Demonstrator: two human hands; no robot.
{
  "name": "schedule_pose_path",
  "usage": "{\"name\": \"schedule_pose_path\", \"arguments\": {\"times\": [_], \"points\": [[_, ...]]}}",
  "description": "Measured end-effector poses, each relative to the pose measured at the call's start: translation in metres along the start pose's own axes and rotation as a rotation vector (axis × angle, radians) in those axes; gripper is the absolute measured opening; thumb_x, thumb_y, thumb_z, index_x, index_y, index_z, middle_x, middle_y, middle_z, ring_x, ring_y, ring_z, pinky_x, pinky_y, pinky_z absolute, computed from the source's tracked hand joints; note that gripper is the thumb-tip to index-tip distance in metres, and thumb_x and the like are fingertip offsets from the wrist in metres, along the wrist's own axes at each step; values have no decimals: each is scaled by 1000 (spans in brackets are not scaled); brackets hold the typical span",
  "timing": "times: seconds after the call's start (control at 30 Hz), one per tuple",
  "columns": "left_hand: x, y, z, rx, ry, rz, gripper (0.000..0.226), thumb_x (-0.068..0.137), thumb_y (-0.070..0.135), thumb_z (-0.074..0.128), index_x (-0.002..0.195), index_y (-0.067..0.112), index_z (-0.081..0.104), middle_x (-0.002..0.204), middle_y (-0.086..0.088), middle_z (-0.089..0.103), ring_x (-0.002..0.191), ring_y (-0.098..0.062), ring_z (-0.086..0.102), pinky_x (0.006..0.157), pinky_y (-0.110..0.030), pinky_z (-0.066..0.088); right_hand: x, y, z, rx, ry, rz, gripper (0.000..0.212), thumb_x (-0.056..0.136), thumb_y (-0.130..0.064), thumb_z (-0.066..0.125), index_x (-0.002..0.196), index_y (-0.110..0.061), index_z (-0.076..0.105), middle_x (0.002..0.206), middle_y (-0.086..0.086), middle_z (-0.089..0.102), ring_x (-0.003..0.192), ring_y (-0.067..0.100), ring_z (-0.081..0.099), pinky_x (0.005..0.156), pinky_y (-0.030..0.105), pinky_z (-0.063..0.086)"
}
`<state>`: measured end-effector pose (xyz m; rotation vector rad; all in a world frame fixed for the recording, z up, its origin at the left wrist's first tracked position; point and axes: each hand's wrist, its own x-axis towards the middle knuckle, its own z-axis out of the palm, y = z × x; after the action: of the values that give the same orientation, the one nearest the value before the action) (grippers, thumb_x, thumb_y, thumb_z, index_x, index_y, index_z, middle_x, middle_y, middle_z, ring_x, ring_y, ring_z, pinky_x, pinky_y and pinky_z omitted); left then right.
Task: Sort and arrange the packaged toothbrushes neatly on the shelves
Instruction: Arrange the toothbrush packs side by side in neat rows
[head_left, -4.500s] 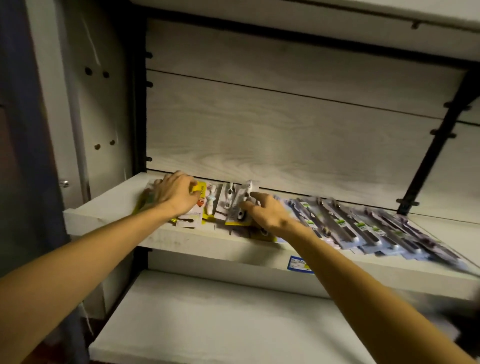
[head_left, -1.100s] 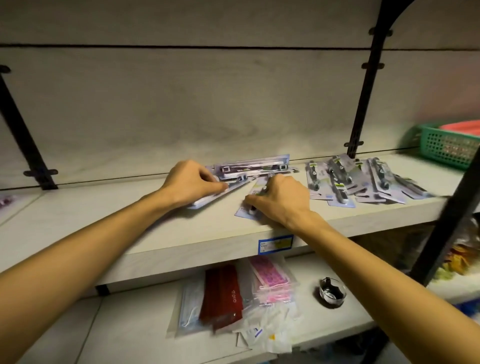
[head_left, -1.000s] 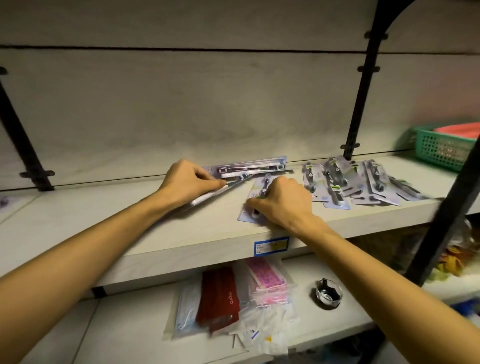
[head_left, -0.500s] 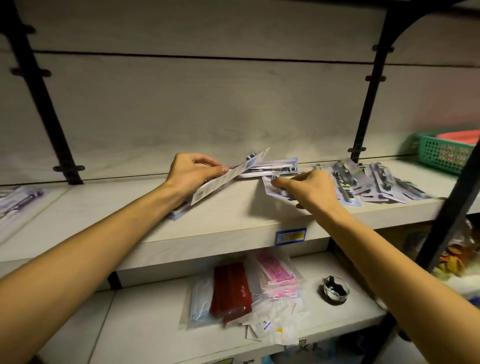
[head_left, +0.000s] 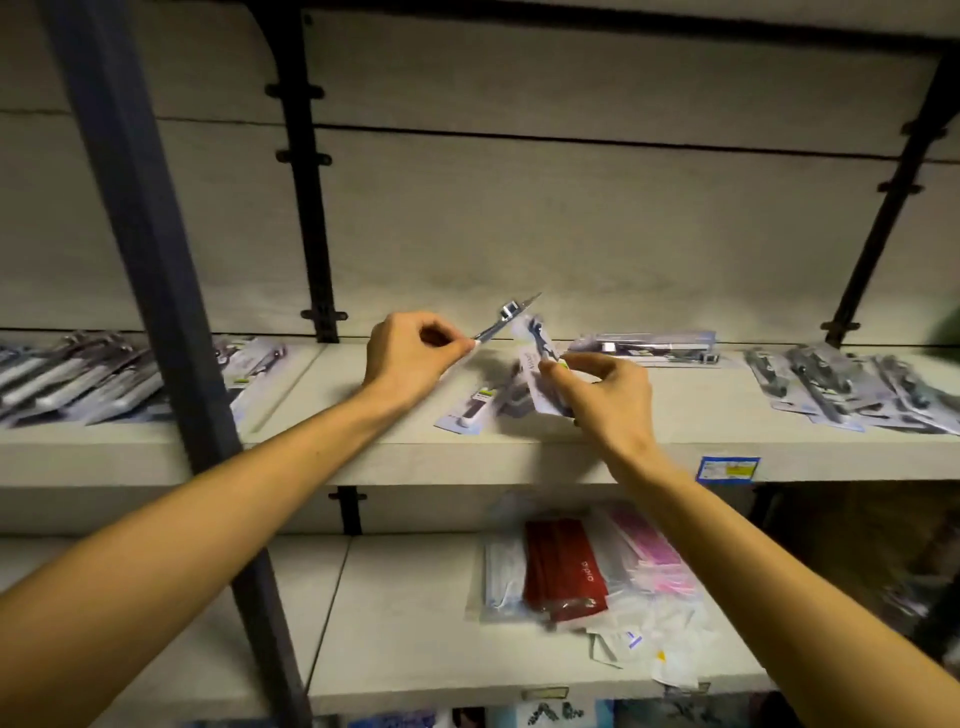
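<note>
A pack (head_left: 506, 317) is pinched at its near end by the left hand (head_left: 410, 358), thumb against curled fingers. The pack is lifted off the shelf (head_left: 675, 452), long axis slanted up and away to the right, far tip raised toward the back wall. It is seen nearly edge-on, so its face cannot be read.

A second pack (head_left: 537, 364) is grasped by the right hand (head_left: 605, 384), fingertips and thumb closed on its lower part. This pack is tilted, top end up and away, just left of the right hand and between the two hands. The two held packs are close at their upper ends; whether they touch cannot be told.

A third pack (head_left: 470, 410) lies flat on the shelf below and between the hands, long axis running from the shelf edge away toward the back, slightly slanted right. It is nearer the left hand than the right, just under the left wrist line.

More packs: a crosswise stack (head_left: 644, 348) beyond the right hand, long axis left-right; a fanned pile (head_left: 841, 389) well right of the right hand; a row (head_left: 78, 379) well left of the left hand, behind a dark post (head_left: 156, 312).

Judgement: sorting is mid-way. The next move likely turns on squaring the two held packs to one axis, then laying them beside the flat one. Risk: thin cards slipping from a fingertip pinch, or the flat pack being nudged off the front edge.

Lower shelf: mask packets (head_left: 566, 571), not part of the task.
</note>
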<state>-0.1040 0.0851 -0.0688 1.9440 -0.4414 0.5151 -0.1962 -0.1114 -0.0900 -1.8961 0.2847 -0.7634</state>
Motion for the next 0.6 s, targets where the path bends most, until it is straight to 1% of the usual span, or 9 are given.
{"name": "schedule_pose_path", "arguments": {"times": [0.07,0.13,0.2,0.33,0.4,0.47,0.5,0.53,0.6], "points": [[-1,-7,-22,131,32,44,13,76,32,84,77,20,78,72,9,74,71,-8,70,73,-35,59,-6,-9,24,-16,-33,-43,47,76,-46,77,109,-13,76,98,2,77,88,14,72,86,41,59],[-3,-14,-39,245,41,66,12,77,32,83,79,21,79,74,10,74,70,-7,68,71,-34,59,-10,-20,45,-49,-88,-83,50,75,-49,75,111,-14,75,99,1,77,87,13,72,85,40,59],[-7,-22,-53,309,58,68,12,78,33,82,78,22,78,73,10,73,70,-7,67,69,-34,58,-12,-29,62,-87,-134,-113,52,74,-51,74,112,-15,74,93,1,77,82,12,72,82,39,60],[-17,-35,-73,309,92,128,11,79,35,81,78,25,76,72,13,72,69,-1,67,69,-33,58,-18,-39,82,-25,-162,-131,45,77,-46,74,111,-18,74,79,0,77,68,10,72,75,38,61],[-26,-39,-83,248,101,190,12,81,35,81,87,26,76,78,16,72,72,2,67,69,-31,58,-23,-44,89,79,-150,-143,37,80,-38,75,110,-18,74,70,0,75,59,8,70,68,36,61],[-35,-41,-92,176,115,248,23,83,34,79,104,24,75,90,14,73,79,-1,67,71,-31,59,-32,-49,96,199,-106,-151,31,82,-32,73,110,-19,73,65,0,74,56,9,69,62,34,59],[-39,-41,-97,151,122,277,30,84,33,78,112,22,73,97,12,74,83,-4,68,73,-31,60,-37,-53,100,237,-64,-163,29,83,-31,72,111,-20,72,67,1,74,58,11,70,62,35,59],[-44,-40,-102,136,129,308,35,86,32,77,118,21,71,103,9,74,86,-6,69,76,-31,60,-43,-57,104,261,-15,-184,29,84,-30,71,112,-22,71,74,2,75,64,14,71,66,36,59],[-53,-35,-114,127,154,380,38,88,29,76,124,19,69,110,5,73,87,-10,69,78,-32,59,-58,-67,111,322,77,-251,32,87,-28,69,119,-22,67,101,4,75,84,20,71,78,43,59]]}}
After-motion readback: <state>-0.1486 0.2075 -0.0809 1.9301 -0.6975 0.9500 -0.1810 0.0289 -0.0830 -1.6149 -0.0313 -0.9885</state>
